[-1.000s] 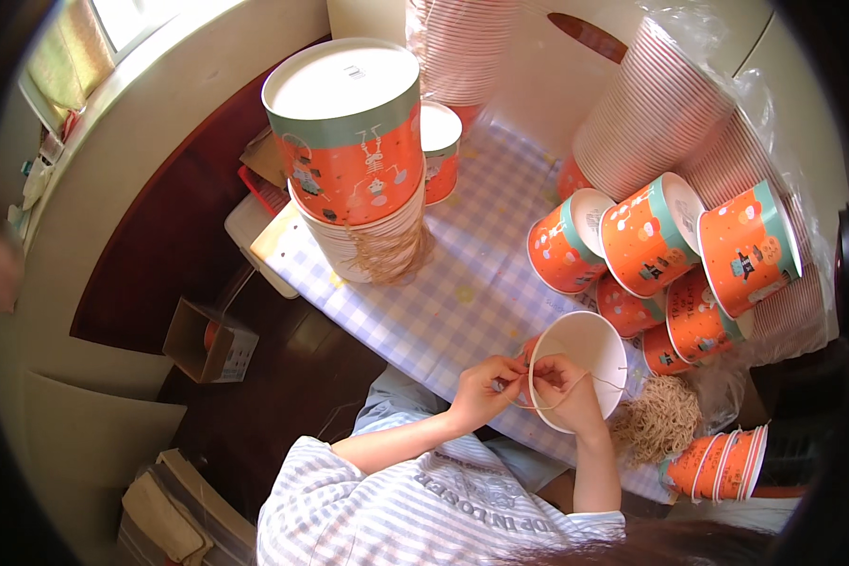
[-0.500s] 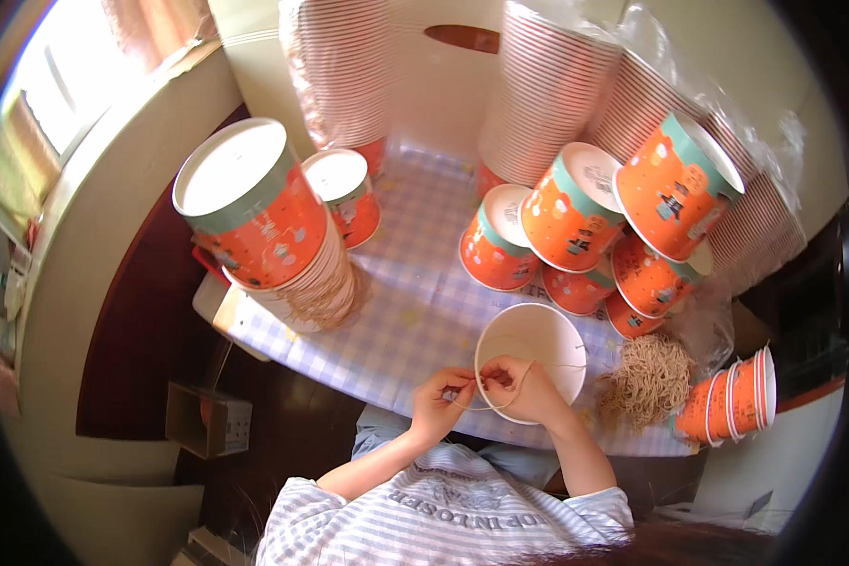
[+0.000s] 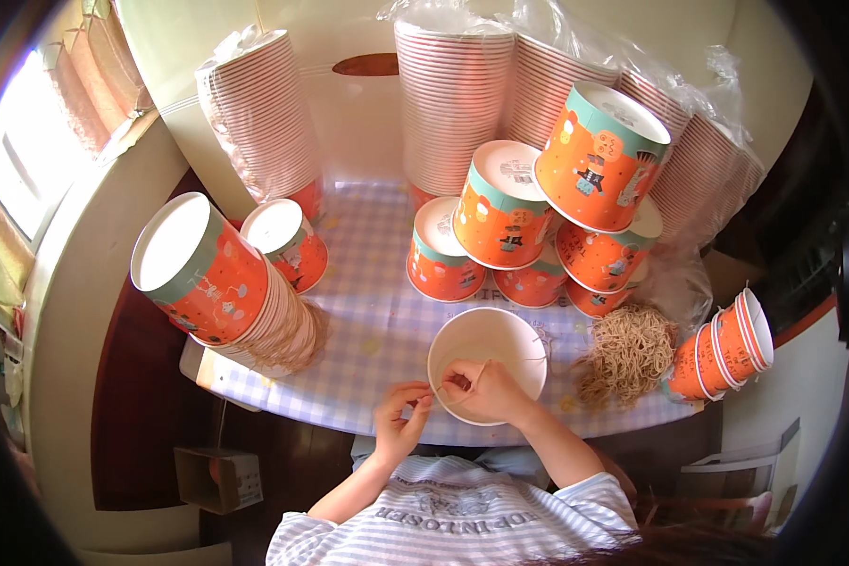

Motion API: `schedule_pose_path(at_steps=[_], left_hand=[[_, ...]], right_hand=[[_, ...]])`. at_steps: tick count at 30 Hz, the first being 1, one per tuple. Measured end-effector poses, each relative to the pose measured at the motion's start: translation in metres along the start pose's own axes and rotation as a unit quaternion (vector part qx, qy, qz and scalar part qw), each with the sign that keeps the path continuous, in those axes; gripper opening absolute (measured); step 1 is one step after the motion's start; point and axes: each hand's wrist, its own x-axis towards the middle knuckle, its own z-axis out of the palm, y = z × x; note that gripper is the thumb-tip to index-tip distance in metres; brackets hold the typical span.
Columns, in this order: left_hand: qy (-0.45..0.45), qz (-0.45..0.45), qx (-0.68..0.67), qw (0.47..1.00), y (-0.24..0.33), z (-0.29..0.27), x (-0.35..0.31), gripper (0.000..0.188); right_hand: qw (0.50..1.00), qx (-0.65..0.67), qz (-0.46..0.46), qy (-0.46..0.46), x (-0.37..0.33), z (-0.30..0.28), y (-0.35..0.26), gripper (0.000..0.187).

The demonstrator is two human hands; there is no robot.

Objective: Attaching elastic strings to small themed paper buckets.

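A large white paper bucket (image 3: 491, 332) stands mouth up at the table's front edge, and a thin beige string (image 3: 535, 357) shows at the right of its rim. Over the bucket's near part is my right hand (image 3: 481, 390), its fingers closed in a pinch on the string. My left hand (image 3: 404, 417) is just outside the left rim, thumb and fingertips pinched together near the string; its far end between the hands is too thin to follow. A tangled heap of beige strings (image 3: 632, 354) lies right of the bucket.
Upside-down orange buckets (image 3: 602, 156) are piled behind the bucket. Tall plastic-wrapped stacks of paper buckets (image 3: 453, 104) stand along the wall. At left is a nested, leaning stack (image 3: 208, 269) with strings; on the right, some nested orange buckets (image 3: 722, 349) lie sideways. A cardboard box (image 3: 219, 478) sits below.
My view has shifted, so the table's things sit further left in it. My hands have drawn slightly apart, and the string loop that hung between them no longer shows.
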Motion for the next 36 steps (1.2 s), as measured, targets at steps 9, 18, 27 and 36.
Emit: schedule_pose_path(at_steps=[9,18,27,36], left_hand=[[-0.093,-0.185,-0.167,0.964,0.034,-0.016,0.029,0.010],[-0.160,-0.098,0.082,0.979,0.034,-0.005,0.041,0.013],[-0.201,-0.076,0.087,0.973,0.028,-0.008,0.039,0.013],[-0.134,-0.229,-0.134,0.955,0.022,-0.017,0.038,0.014]], right_hand=[[0.996,0.081,-0.038,-0.030,0.003,-0.009,0.005,0.012],[0.970,0.199,-0.140,-0.014,0.004,-0.016,-0.004,0.005],[0.959,0.277,-0.060,-0.025,0.018,-0.002,-0.002,0.011],[0.991,0.110,-0.055,-0.059,0.014,-0.005,-0.009,0.018]])
